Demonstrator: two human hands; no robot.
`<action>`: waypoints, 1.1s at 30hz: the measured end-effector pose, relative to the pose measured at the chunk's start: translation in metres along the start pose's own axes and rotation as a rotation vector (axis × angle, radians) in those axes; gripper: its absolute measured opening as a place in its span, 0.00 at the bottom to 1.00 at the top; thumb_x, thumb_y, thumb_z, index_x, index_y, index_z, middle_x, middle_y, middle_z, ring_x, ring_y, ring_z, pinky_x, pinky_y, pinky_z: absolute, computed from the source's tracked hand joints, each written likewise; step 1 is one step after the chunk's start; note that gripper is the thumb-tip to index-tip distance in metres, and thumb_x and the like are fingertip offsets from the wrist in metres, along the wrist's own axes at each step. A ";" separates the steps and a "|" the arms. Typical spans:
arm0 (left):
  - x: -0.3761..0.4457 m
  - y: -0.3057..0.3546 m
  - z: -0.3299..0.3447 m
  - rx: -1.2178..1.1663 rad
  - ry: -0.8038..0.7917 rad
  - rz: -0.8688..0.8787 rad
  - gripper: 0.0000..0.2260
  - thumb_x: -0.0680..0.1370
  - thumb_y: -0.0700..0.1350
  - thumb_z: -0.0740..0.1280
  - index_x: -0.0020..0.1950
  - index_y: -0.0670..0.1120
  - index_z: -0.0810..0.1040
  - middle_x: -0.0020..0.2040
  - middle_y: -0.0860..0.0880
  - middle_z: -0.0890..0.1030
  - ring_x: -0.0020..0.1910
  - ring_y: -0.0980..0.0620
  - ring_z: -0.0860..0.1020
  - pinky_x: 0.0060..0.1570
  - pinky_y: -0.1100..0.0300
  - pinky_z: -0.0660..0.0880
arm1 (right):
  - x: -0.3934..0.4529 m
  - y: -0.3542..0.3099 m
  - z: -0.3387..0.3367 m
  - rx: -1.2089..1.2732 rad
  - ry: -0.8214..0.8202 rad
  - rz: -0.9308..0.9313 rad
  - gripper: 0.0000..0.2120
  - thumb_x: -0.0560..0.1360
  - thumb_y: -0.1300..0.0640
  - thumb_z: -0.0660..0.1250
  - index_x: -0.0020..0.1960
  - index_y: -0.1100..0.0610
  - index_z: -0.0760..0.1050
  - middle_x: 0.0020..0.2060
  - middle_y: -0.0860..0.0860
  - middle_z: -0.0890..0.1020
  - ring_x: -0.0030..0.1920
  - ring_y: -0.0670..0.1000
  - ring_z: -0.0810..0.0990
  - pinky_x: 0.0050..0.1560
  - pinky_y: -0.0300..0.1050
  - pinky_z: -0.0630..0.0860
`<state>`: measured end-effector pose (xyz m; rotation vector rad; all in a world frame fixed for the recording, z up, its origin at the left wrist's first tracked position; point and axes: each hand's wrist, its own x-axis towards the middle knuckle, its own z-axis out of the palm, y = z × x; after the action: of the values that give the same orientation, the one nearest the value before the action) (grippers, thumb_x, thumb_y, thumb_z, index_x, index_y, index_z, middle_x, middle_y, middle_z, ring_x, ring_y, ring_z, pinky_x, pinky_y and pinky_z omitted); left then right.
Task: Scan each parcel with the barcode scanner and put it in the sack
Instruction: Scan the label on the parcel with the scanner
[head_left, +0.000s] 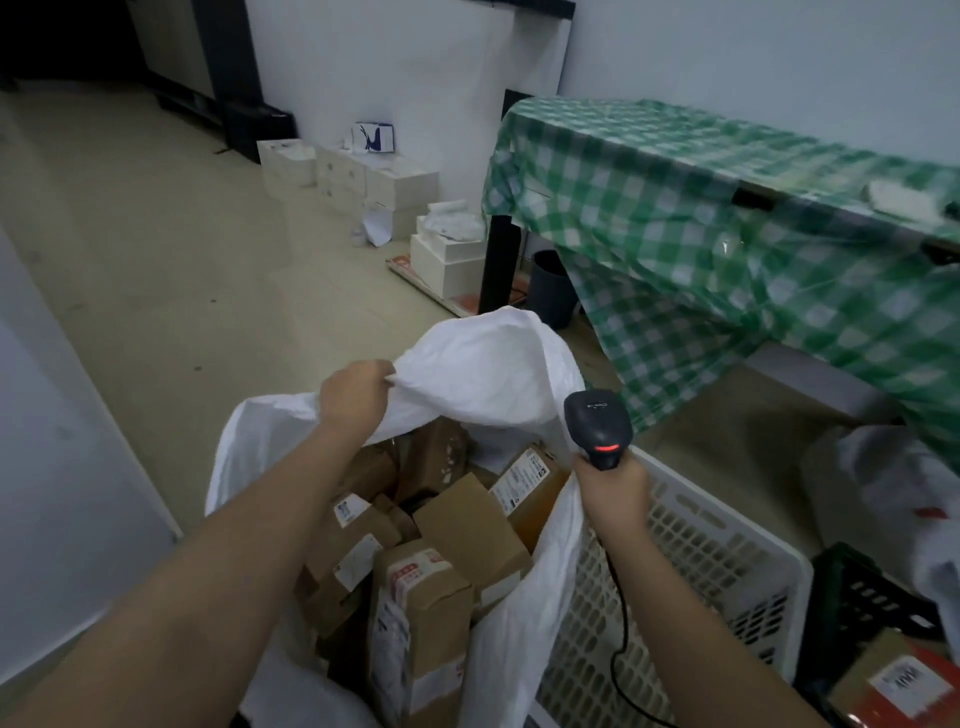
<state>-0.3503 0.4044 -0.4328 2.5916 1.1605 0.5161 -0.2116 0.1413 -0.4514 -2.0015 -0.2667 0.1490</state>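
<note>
The worktop (727, 171) on my right is draped in a green and white checked cloth that hangs down past its edge, with a dark bin (551, 286) standing beneath it beside a black leg. Straight ahead, against the white wall, a cluster of white boxes (363, 182) sits on the floor. Right below me the white sack (483, 374) stands open, its mouth wide and its far rim pulled up high. Just to its right, touching its side, is a white plastic crate (717, 561) with latticed walls, and past that a black crate (872, 597) with another labelled parcel in front of it at the frame's lower right corner. Inside the sack lie the cardboard parcels (467, 525), piled at all angles, several with white shipping labels facing up. My left hand (356, 392) pinches the sack's far rim, fingers curled into the fabric, holding it up. My right hand (610, 486) is clenched round the handle of the black barcode scanner (597, 423), which stands upright above the sack's near right edge, a red light glowing on its head and its cable trailing down along my forearm.
</note>
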 end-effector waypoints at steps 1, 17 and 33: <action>0.007 -0.003 -0.009 -0.108 0.076 -0.022 0.13 0.78 0.37 0.59 0.57 0.44 0.81 0.54 0.42 0.82 0.53 0.40 0.78 0.51 0.52 0.73 | 0.002 -0.013 0.005 0.004 0.006 -0.013 0.07 0.70 0.63 0.71 0.38 0.59 0.73 0.28 0.52 0.74 0.33 0.52 0.73 0.35 0.44 0.67; 0.071 -0.027 -0.122 -0.228 0.321 -0.001 0.21 0.74 0.26 0.56 0.62 0.40 0.77 0.62 0.39 0.76 0.61 0.39 0.73 0.60 0.50 0.68 | 0.030 -0.159 0.007 0.065 0.016 -0.173 0.09 0.70 0.60 0.71 0.36 0.51 0.72 0.33 0.51 0.78 0.40 0.55 0.78 0.44 0.48 0.74; -0.046 0.047 -0.094 -0.524 0.156 0.216 0.09 0.79 0.42 0.66 0.58 0.48 0.79 0.59 0.51 0.79 0.56 0.53 0.76 0.56 0.60 0.71 | -0.032 -0.059 -0.082 0.168 0.002 0.068 0.09 0.68 0.65 0.75 0.35 0.59 0.75 0.31 0.55 0.77 0.34 0.52 0.75 0.37 0.45 0.70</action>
<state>-0.3866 0.3473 -0.3399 2.2496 0.6654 0.9411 -0.2317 0.0854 -0.3631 -1.8441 -0.1782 0.2057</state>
